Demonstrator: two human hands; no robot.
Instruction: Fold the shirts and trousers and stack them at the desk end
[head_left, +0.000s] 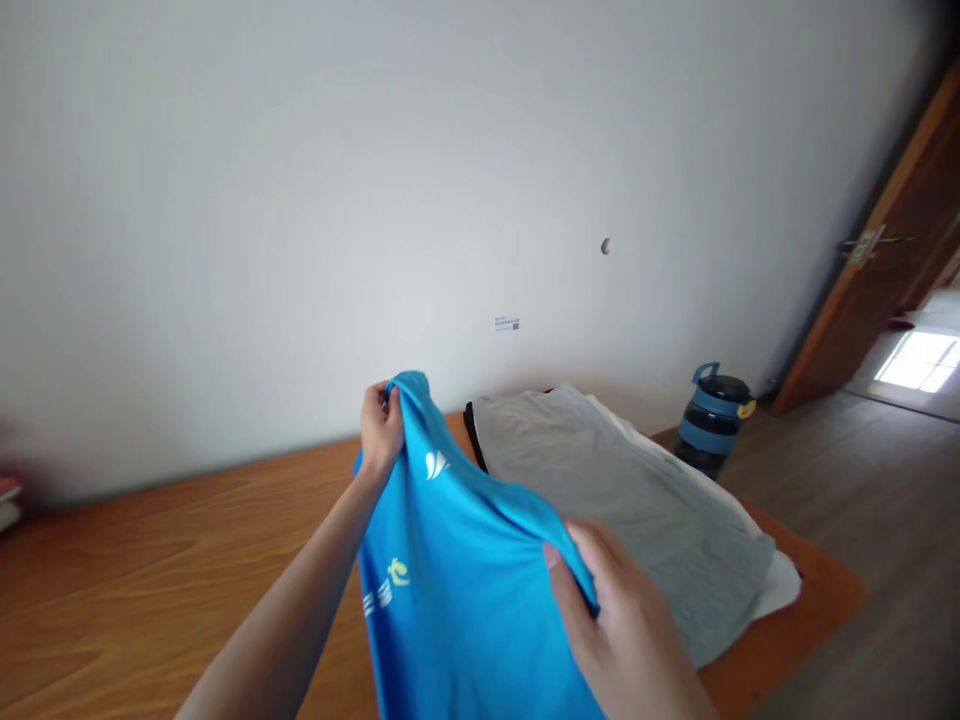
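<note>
A bright blue printed shirt (465,580) hangs between my two hands above the table, with small white and yellow marks on its cloth. My left hand (381,430) is closed on its far upper edge. Nearer to me, my right hand (611,600) pinches the same edge between thumb and fingers. The lower part of the shirt runs out of the bottom of the view. To the right lies a flat stack of clothes, with a grey garment (600,470) on top and white and black cloth showing beneath it.
The wooden table (187,580) runs along a white wall (300,200). A dark bottle with blue bands (709,425) stands at the table's far right side. A brown door (877,240) is open at the right. Something red and white (9,500) shows at the left edge.
</note>
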